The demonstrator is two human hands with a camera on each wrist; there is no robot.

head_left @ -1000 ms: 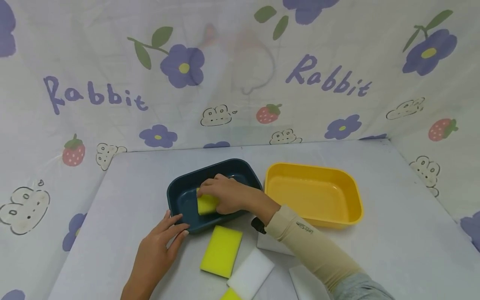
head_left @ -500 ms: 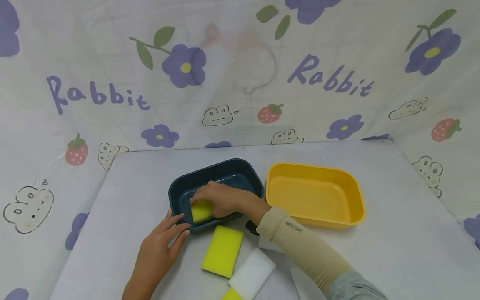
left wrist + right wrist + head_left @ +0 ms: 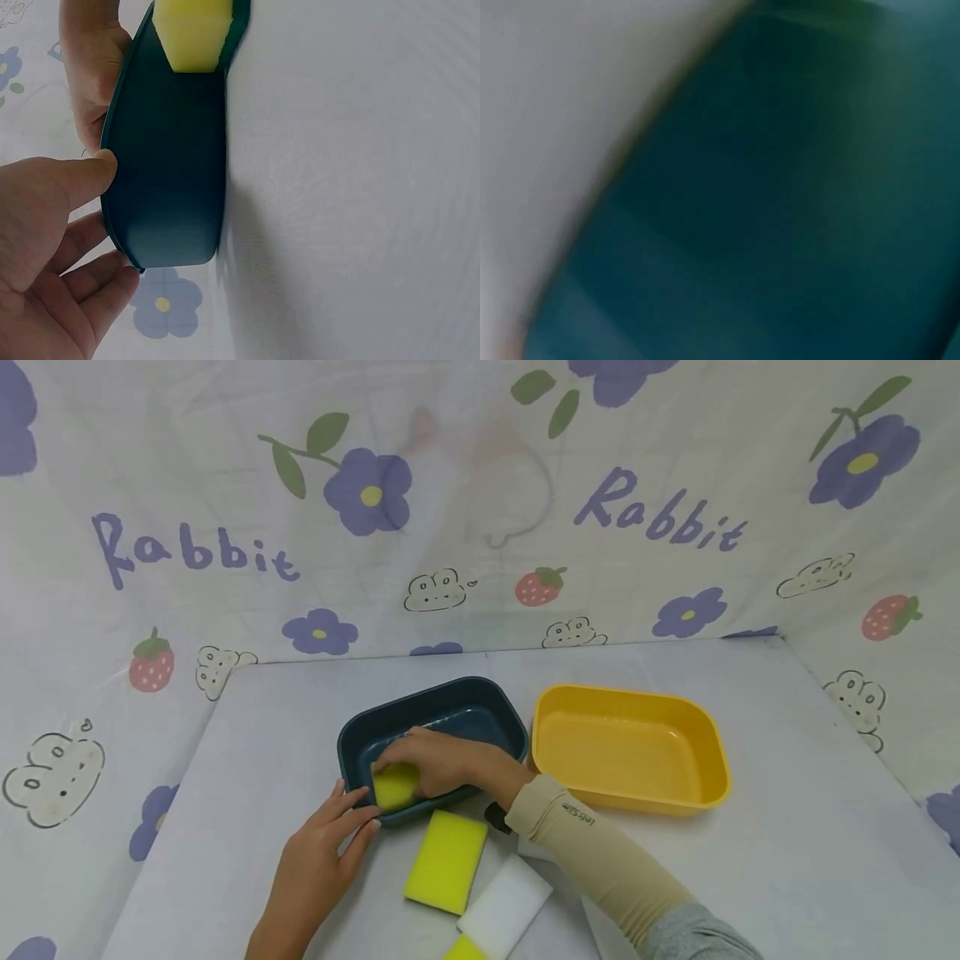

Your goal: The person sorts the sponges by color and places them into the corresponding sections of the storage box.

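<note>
My right hand (image 3: 442, 762) reaches into the dark teal basin (image 3: 480, 720) and grips a yellow sponge (image 3: 395, 788) at the basin's left end. On the near left corner of the rim rest the fingertips and thumb of my left hand (image 3: 318, 852). In the left wrist view that thumb lies on the rim (image 3: 107, 176), with the other fingers spread along it. Another yellow sponge (image 3: 446, 862), with a dark green underside, lies just in front of the basin. The right wrist view is blurred and filled mostly by the teal wall (image 3: 765, 195).
A yellow basin (image 3: 630, 797) stands to the right, close beside the teal one. Nearer the front lie a white sponge block (image 3: 505, 895) and a partly cut-off yellow piece (image 3: 464, 949). My right forearm covers part of other white pieces. A patterned curtain (image 3: 480, 510) hangs behind the table.
My right hand has shifted left and nearer inside the teal basin, carrying the yellow sponge toward the near left corner. My left hand stays at the rim.
</note>
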